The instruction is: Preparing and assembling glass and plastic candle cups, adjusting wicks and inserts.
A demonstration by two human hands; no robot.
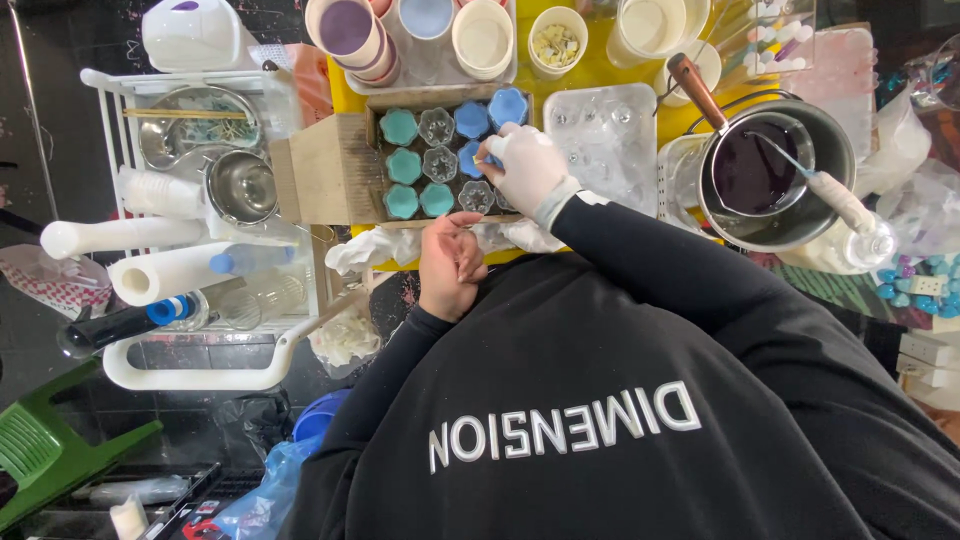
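Note:
A cardboard tray (325,170) holds several small flower-shaped cups: teal ones (399,127), blue ones (509,105) and clear ones (437,127). My right hand (530,168), in a white glove, reaches over the tray's right side with its fingertips closed on a blue cup (468,158). My left hand (450,265) is bare and curled into a loose fist. It rests just below the tray beside crumpled white plastic (375,245) and holds nothing. Black sleeves cover both arms.
A metal pot of dark purple liquid (752,170) with a wooden handle (693,88) stands at the right, a clear mould sheet (612,135) beside it. Paper cups (347,28) line the back. A white rack (200,375) at the left carries metal bowls (241,187) and paper rolls (165,273).

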